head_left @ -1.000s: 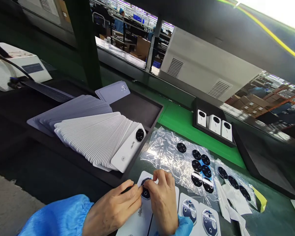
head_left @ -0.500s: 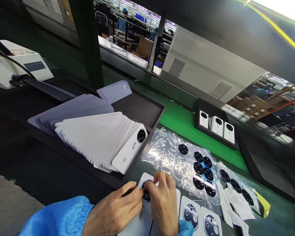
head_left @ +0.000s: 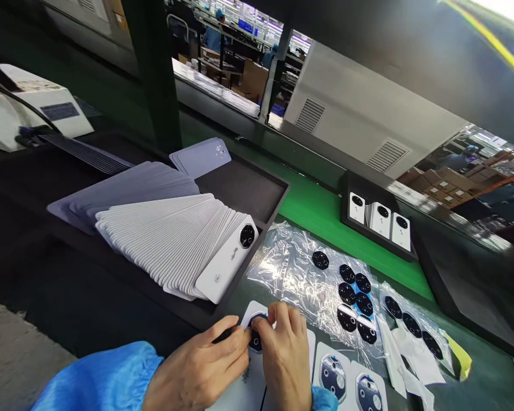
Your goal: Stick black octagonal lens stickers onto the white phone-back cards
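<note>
A white phone back panel point(head_left: 240, 390) lies on the bench in front of me, a black octagonal camera lens cover point(head_left: 256, 341) at its upper end. My right hand point(head_left: 286, 351) bends over the cover from the right, thumb and forefinger pinched at its upper edge. From the left, my left hand point(head_left: 208, 362) presses its closed fingertips against the cover's left edge, partly hiding it. To the right, two more white panels carry lens covers with a shiny film, a nearer one point(head_left: 333, 377) and a farther one point(head_left: 369, 391). Another panel is mostly hidden beneath my right hand.
A black tray point(head_left: 257, 194) holds fanned white panels point(head_left: 167, 240) and grey panels point(head_left: 124, 191). Loose lens covers point(head_left: 346, 293) lie on clear plastic bags point(head_left: 295, 271). White paper strips point(head_left: 417, 359) lie at right. Behind the green strip point(head_left: 312, 208), a small black tray point(head_left: 374, 237) holds finished-looking panels.
The view shifts very slightly. Both hands stay at the lens cover, with barely any visible movement of the fingers.
</note>
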`<state>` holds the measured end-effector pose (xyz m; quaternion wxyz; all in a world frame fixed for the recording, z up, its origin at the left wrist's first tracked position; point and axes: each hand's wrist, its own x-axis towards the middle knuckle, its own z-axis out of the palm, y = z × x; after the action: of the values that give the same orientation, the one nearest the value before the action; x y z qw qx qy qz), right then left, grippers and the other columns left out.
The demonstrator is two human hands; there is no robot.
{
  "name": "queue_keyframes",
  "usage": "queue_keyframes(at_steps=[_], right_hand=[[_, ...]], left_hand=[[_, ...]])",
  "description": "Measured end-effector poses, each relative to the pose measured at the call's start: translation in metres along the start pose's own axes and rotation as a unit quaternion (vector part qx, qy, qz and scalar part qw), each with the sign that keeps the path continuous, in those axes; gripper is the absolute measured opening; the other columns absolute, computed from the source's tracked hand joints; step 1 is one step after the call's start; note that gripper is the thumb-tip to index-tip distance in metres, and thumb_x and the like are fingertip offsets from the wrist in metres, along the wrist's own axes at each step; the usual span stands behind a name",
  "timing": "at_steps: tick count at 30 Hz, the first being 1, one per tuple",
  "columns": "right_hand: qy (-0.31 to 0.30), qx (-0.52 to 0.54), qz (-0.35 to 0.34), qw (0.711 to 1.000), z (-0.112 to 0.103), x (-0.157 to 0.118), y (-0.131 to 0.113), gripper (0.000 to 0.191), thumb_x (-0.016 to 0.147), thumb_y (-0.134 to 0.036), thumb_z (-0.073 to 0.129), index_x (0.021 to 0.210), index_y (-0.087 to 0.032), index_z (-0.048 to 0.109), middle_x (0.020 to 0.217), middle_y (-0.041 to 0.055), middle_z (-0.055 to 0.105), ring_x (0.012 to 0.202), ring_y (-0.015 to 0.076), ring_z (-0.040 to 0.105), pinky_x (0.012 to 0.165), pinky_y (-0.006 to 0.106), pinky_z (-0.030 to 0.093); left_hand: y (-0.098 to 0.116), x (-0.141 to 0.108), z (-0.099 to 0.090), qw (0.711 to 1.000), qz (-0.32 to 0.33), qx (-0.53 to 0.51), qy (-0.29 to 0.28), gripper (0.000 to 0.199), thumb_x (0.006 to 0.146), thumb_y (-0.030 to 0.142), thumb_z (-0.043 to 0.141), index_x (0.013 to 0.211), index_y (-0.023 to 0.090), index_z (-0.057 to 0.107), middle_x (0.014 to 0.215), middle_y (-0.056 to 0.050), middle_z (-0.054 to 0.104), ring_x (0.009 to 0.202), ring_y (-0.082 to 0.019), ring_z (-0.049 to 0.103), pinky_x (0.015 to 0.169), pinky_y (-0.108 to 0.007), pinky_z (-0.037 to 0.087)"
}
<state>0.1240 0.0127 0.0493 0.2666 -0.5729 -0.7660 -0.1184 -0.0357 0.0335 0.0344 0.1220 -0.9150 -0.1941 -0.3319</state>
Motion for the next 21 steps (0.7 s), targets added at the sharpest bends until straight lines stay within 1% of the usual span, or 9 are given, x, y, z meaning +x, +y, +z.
queue_keyframes(at_steps=[5, 9, 12, 14, 17, 21], right_hand=[[0.017, -0.007, 0.011, 1.000, -0.002, 0.000, 0.001, 0.037, 0.094, -0.008, 0.036, 0.066, -0.021, 0.057, 0.075, 0.0038, 0.046, 0.070, 0.0190, 0.038, 0.062, 0.032, 0.029], [-0.040, -0.006, -0.023, 0.999, -0.008, 0.002, 0.003, 0.033, 0.096, -0.011, 0.039, 0.070, -0.020, 0.057, 0.077, 0.0038, 0.047, 0.071, 0.0183, 0.039, 0.060, 0.030, 0.031], [-0.036, -0.007, -0.014, 0.999, -0.011, 0.003, 0.003, 0.035, 0.098, -0.018, 0.035, 0.072, -0.019, 0.058, 0.078, 0.0039, 0.046, 0.072, 0.0180, 0.039, 0.062, 0.030, 0.032], [-0.041, -0.005, -0.019, 0.999, -0.011, 0.003, 0.002, 0.036, 0.099, -0.019, 0.033, 0.071, -0.018, 0.057, 0.077, 0.0038, 0.046, 0.071, 0.0179, 0.039, 0.062, 0.030, 0.032], [-0.054, -0.009, -0.020, 0.998, -0.009, 0.002, 0.001, 0.032, 0.096, -0.017, 0.040, 0.069, -0.019, 0.057, 0.076, 0.0037, 0.045, 0.071, 0.0184, 0.039, 0.060, 0.031, 0.030], [-0.061, -0.018, -0.017, 0.998, -0.008, 0.003, 0.001, 0.024, 0.092, -0.013, 0.051, 0.070, -0.019, 0.059, 0.075, 0.0033, 0.048, 0.070, 0.0179, 0.040, 0.060, 0.031, 0.032]], left_hand=[[0.001, 0.000, 0.000, 1.000, 0.000, 0.001, -0.005, 0.047, 0.096, 0.001, 0.024, 0.085, 0.013, 0.068, 0.092, -0.005, 0.070, 0.096, -0.015, 0.056, 0.108, -0.038, 0.025], [0.000, 0.000, 0.002, 1.000, 0.001, 0.000, -0.003, 0.047, 0.096, 0.002, 0.024, 0.083, 0.012, 0.068, 0.090, -0.005, 0.070, 0.096, -0.015, 0.056, 0.112, -0.039, 0.019], [0.000, -0.001, 0.004, 1.000, 0.002, -0.007, -0.004, 0.046, 0.097, 0.003, 0.025, 0.084, 0.012, 0.068, 0.092, -0.005, 0.070, 0.097, -0.015, 0.056, 0.114, -0.039, 0.016], [0.001, -0.003, 0.005, 1.000, 0.005, -0.009, -0.011, 0.047, 0.098, 0.004, 0.024, 0.085, 0.013, 0.068, 0.091, -0.005, 0.070, 0.098, -0.014, 0.056, 0.115, -0.040, 0.014], [0.002, -0.004, 0.007, 1.000, 0.000, -0.008, -0.008, 0.046, 0.098, 0.004, 0.024, 0.085, 0.013, 0.067, 0.092, -0.004, 0.070, 0.100, -0.014, 0.056, 0.116, -0.040, 0.013], [0.003, -0.003, 0.005, 1.000, -0.001, -0.015, -0.006, 0.044, 0.098, 0.005, 0.026, 0.083, 0.013, 0.066, 0.090, -0.004, 0.070, 0.099, -0.014, 0.056, 0.116, -0.039, 0.013]])
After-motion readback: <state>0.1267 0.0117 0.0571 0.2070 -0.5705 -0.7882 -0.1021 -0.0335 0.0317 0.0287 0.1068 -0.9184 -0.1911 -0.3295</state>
